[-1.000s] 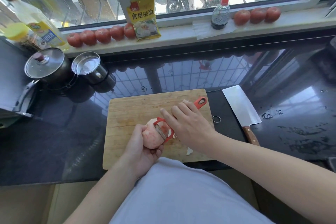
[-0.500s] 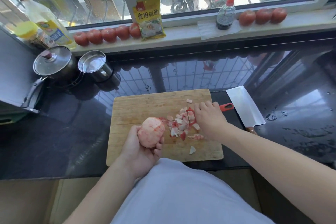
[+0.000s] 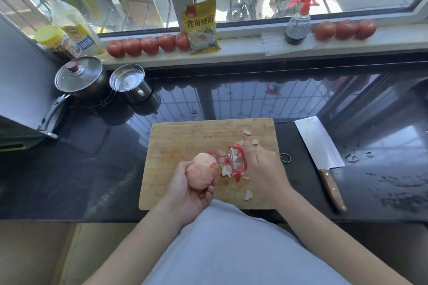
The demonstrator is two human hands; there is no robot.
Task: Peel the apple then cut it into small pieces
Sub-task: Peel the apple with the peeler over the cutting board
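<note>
Closest to the camera, the left hand (image 3: pixel 187 190) has its fingers wrapped round the apple (image 3: pixel 202 171), holding it up over the near edge of the cutting board (image 3: pixel 185 143). It's mostly pale flesh now, with faint pink streaks on the side facing us, so I'd say the peeling is nearly finished. Can't see the far side though.

Just beside it, the right hand (image 3: pixel 262 169) grips the red peeler (image 3: pixel 237 159), with the blade close to the apple but apart from it, over a pile of peel scraps (image 3: pixel 225 164) on the board.

Risks as I see them: a peeled apple is wet and slick, so it could squirt out of that grip on the next stroke, and the left fingertips curl right where the blade would run. The scraps are also sitting where the cutting should happen, so a piece could rock on them if they aren't swept aside.

Further right on the dark surface (image 3: pixel 81 169) lies the cleaver (image 3: pixel 318 143), untouched, with its handle toward the near edge, so a stray elbow could knock it off.

At the back there's 1 lidded pot (image 3: pixel 78 76), 1 steel cup (image 3: pixel 127 81) and 8 tomatoes (image 3: pixel 148 45) on the windowsill.
</note>
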